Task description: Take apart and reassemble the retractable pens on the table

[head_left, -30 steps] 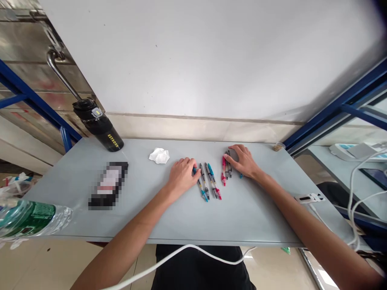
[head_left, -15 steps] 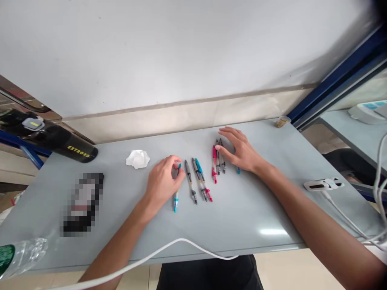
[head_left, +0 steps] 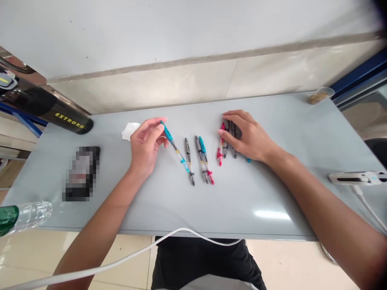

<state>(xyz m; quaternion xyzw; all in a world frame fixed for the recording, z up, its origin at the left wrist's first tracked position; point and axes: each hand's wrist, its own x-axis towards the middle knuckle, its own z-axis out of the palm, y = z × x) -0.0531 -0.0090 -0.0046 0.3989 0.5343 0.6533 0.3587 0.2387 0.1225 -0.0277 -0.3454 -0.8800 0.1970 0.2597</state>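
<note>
My left hand point(head_left: 145, 146) pinches a teal pen point(head_left: 177, 150) near its teal end. The pen slants down to the right, and its lower tip overlaps a grey pen point(head_left: 188, 150) on the table. Right of that lie another grey pen point(head_left: 198, 148) and a pen with a teal grip and pink end point(head_left: 202, 146), side by side. My right hand point(head_left: 252, 135) rests over a second group, its thumb and fingers apart. A pink pen point(head_left: 219, 156) and grey pens point(head_left: 234, 151) show beneath it; a teal tip point(head_left: 248, 160) peeks out below the palm.
On the left are a black bottle point(head_left: 68, 117), crumpled white paper point(head_left: 128, 131), a blurred dark object point(head_left: 81, 173) and a clear plastic bottle point(head_left: 33, 213). A small tub point(head_left: 320, 96) and a white device point(head_left: 347, 178) stand right. A white cable point(head_left: 181, 229) crosses the front edge.
My left hand has moved up and left, lifting and tilting the teal pen. My right hand has settled closer over the right-hand pens. The camera view has tilted down.
</note>
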